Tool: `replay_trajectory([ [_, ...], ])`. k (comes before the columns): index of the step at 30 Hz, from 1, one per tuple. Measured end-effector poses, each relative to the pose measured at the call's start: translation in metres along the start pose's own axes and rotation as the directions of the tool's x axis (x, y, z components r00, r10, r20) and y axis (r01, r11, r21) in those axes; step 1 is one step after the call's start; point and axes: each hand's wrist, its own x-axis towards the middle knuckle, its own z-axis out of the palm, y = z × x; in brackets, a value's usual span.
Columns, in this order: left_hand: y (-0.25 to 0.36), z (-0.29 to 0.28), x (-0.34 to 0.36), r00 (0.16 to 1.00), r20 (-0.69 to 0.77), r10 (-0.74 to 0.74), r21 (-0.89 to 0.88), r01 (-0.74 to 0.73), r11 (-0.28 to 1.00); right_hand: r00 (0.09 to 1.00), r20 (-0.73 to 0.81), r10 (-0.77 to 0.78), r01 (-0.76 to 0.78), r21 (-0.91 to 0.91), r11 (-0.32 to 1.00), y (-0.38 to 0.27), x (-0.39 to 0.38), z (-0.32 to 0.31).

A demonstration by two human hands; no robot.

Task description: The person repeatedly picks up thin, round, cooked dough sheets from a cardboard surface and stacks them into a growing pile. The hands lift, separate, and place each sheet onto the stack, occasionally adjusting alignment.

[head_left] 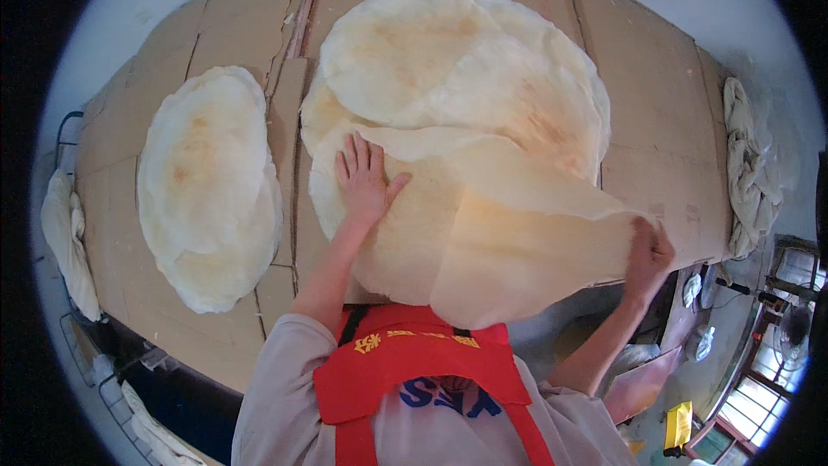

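Observation:
Large thin round flatbreads, pale with toasted brown patches, lie overlapping in front of me. My left hand (pixel 364 179) rests flat on the pile, fingers spread, pressing near the edge of the nearest flatbread (pixel 517 233). That sheet stretches toward the right, folded over partway, and its near side hangs past the table edge by my red apron (pixel 414 345). At its right end my right hand (pixel 649 255) is closed, pinching the raised edge. Behind it lie a flatbread with a brown centre (pixel 405 52) and another flatbread (pixel 535 95) partly under it.
A separate stack of flatbreads (pixel 207 181) sits to the left. Cardboard sheets (pixel 655 103) cover the table, with seams between them. Bunched cream cloth (pixel 750 168) lies at the right end, and more cloth (pixel 69 242) hangs at the left. A fan (pixel 793 324) stands lower right.

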Motion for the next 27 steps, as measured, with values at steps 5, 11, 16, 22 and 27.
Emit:
replay_trajectory([
  [5, 0.005, -0.004, 0.003, 0.998, 0.066, -0.024, 0.043, 0.021, 0.999, 0.956, -0.275, -0.101, 0.004, -0.331, 0.944, 0.013, 0.019, -0.090],
  [11, 0.005, -0.004, 0.000, 0.999, -0.013, -0.046, -0.049, 0.045, 0.998, 0.922, -0.314, -0.225, -0.025, -0.629, 0.777, -0.001, 0.033, -0.203],
  [16, 0.009, -0.021, 0.005, 0.998, -0.003, -0.061, -0.106, 0.060, 0.993, 0.991, 0.130, 0.023, 0.064, -0.625, 0.778, -0.049, 0.041, -0.129],
  [22, 0.041, -0.057, -0.016, 0.999, -0.006, -0.050, -0.764, 0.028, 0.645, 0.908, 0.404, -0.105, 0.059, 0.125, 0.990, -0.128, 0.006, -0.019],
  [27, 0.031, -0.018, -0.013, 0.898, 0.426, 0.111, -0.731, 0.414, -0.543, 0.946, 0.242, -0.217, 0.006, 0.653, 0.757, -0.153, 0.005, 0.010],
])
